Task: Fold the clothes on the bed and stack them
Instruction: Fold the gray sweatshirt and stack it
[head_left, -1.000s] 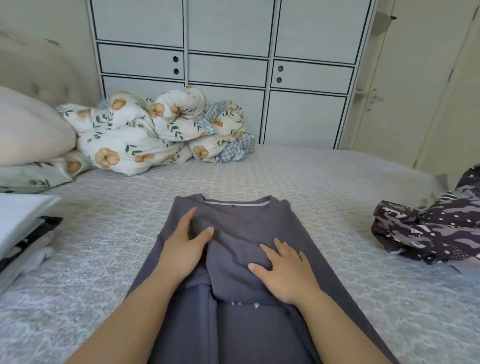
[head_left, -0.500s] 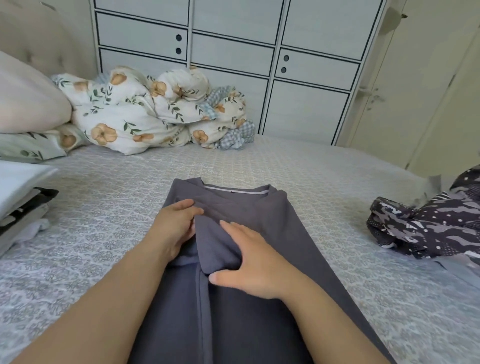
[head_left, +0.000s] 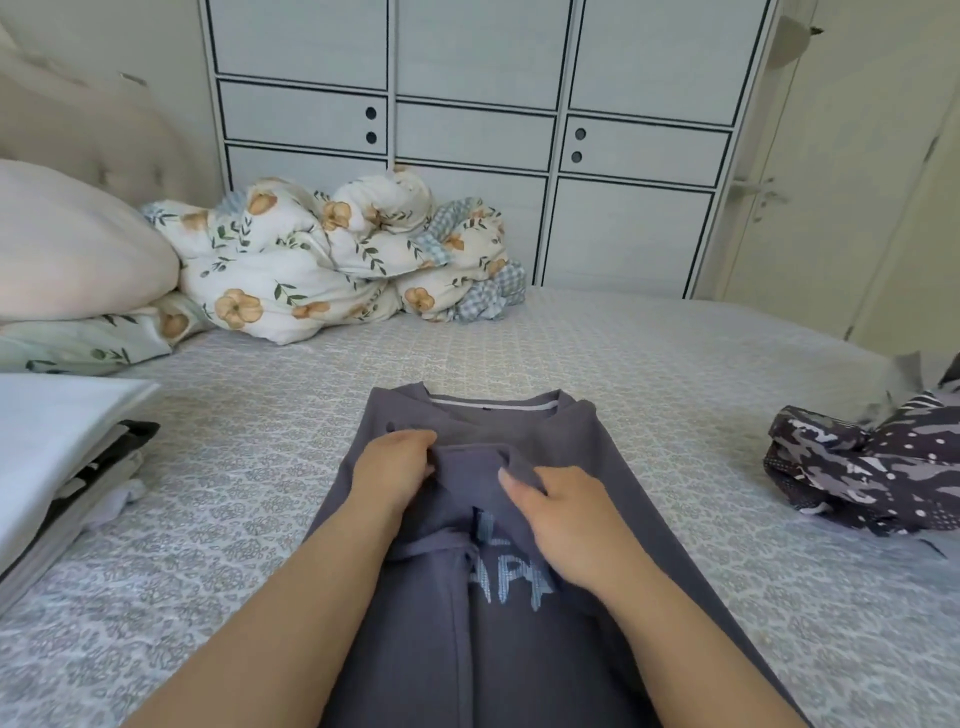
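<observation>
Bed (head_left: 649, 374), patterned grey-white cover, fills the lower view. Behind it a white wardrobe (head_left: 467, 130) with dark-lined panels and small round holes in two drawer fronts. Pale door (head_left: 857, 171) at right, handle visible.

Padded headboard (head_left: 78, 124) at far left; a plain cream pillow (head_left: 72, 244) rests on a leaf-print pillow (head_left: 78, 343) beneath it. Floral duvet (head_left: 322, 260), bunched in a heap, lies on the far side of the bed against the wardrobe, blue-check lining showing at its right end.

Grey shirt (head_left: 597, 452) lies in the middle of the bed, collar pointing away from the person, both sides folded inward to make a long narrow strip. Pale lettering on the front, partly covered; only fragments readable.

Stack of folded clothes (head_left: 57, 447) at left edge of the bed: white piece on top, dark and light layers under it. Dark patterned garment (head_left: 872, 473), unfolded and crumpled, on the right edge of the bed, well apart from the shirt.

Left hand (head_left: 395, 473): fingers curled, gripping a fold of the shirt fabric just below the collar. Right hand (head_left: 561, 514): pinching the same raised flap from the right, thumb over the cloth edge. The two hands sit close together, the flap lifted between them.
</observation>
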